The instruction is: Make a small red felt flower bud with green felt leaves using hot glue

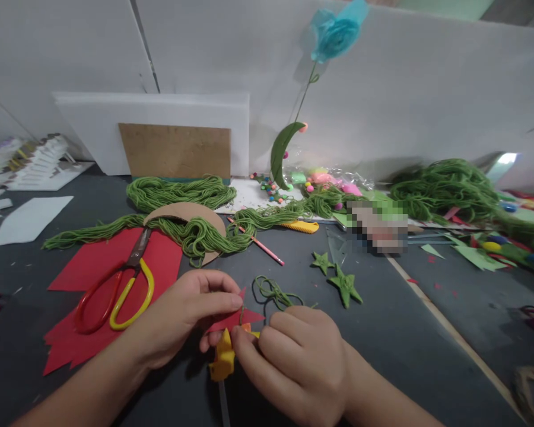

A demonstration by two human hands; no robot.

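A small red paper star [225, 322] is pinched between the thumb and fingers of my left hand [200, 302]. A short strand of green yarn [241, 315] crosses the star. My right hand [298, 356] is closed, its thumb and forefinger pinching at the strand's lower end, close against the star. Just below the fingertips is a yellow piece [223, 359] with a thin grey strip beneath it; its kind is unclear. A loose length of green yarn [273, 290] lies on the table behind my right hand. Two green yarn-wrapped stars [345, 286] lie further right.
Scissors [136, 267] with red and yellow handles lie on red paper [164, 267] at left. Green yarn skeins [178, 193], a cardboard crescent [187, 210], a pink pencil [262, 246] and a yellow cutter [300, 226] are behind. A green moon [282, 154] hangs below a blue flower [336, 35].
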